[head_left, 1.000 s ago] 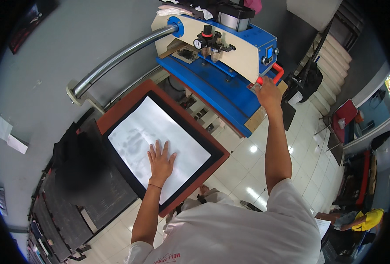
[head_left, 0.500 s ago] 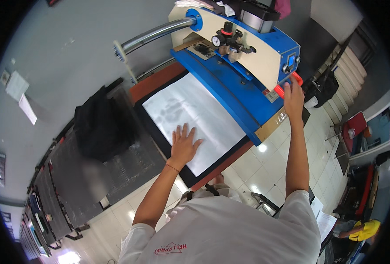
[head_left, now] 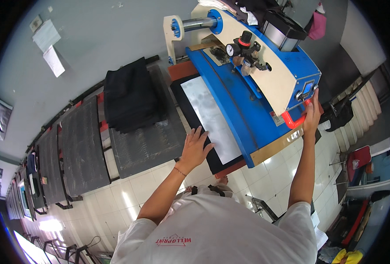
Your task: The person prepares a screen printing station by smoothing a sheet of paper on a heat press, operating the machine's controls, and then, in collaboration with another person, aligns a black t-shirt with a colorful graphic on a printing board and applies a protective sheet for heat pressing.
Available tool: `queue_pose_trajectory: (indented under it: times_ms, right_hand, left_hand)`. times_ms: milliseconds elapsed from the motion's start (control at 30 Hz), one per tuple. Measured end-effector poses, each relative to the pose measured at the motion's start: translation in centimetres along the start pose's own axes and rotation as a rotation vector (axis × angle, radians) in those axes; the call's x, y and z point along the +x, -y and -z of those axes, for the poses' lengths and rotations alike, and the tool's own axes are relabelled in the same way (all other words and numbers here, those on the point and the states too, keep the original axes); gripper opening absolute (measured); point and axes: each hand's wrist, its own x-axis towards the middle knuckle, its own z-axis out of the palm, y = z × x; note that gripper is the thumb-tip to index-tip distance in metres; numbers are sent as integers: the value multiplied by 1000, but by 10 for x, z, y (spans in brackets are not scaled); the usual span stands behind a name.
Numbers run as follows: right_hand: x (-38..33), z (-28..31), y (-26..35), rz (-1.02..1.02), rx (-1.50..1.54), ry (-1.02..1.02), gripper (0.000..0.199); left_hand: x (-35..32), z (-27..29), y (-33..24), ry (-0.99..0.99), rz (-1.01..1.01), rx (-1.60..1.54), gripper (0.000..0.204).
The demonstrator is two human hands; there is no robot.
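My right hand (head_left: pixel 311 118) is closed around the red handle (head_left: pixel 294 120) at the front of a blue and cream heat press (head_left: pixel 274 75). The wide blue upper plate (head_left: pixel 230 97) of the press covers the right part of a silvery-white sheet (head_left: pixel 210 116). That sheet lies on black fabric (head_left: pixel 185 93) over a reddish-brown bed. My left hand (head_left: pixel 196 147) lies with fingers spread at the near left edge of the sheet, touching the black fabric beside it. Whatever lies beneath the plate is hidden.
A stack of black cloth (head_left: pixel 131 94) sits on a dark grey board (head_left: pixel 149 147) to the left, with several similar boards further left. A pressure gauge (head_left: pixel 232 50) juts from the press. Garments lie on top of the machine. A red chair (head_left: pixel 358 159) stands at the right.
The press's upper part has slid left along its chrome rail with my right hand on the handle, covering more of the sheet. My left hand has shifted to the sheet's left edge.
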Motion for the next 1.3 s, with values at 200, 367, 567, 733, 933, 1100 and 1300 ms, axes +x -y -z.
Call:
queue_pose_trajectory:
  times_ms: [200, 367, 567, 733, 933, 1100, 1300]
  right_hand:
    - [-26, -18, 43, -27, 68, 23, 55]
    - [-38, -28, 61, -15, 102, 30, 56]
    - [-43, -26, 69, -33, 102, 42, 59]
    - [-44, -30, 77, -31, 78, 41, 59]
    - [-41, -28, 66, -16, -19, 53, 60]
    - [-45, -28, 71, -74, 45, 92, 63]
    - [-41, -22, 60, -89, -30, 146, 63]
  left_hand:
    - [-48, 22, 27, -77, 150, -297, 46]
    - [-82, 26, 53, -59, 232, -342, 42]
    - [-116, 32, 69, -51, 244, -348, 39]
    - [-141, 44, 73, -16, 309, -369, 38]
    - [-177, 33, 85, -40, 383, -377, 38]
    - [-197, 24, 91, -63, 378, -381, 39]
    - [-213, 26, 96, -92, 381, -392, 40]
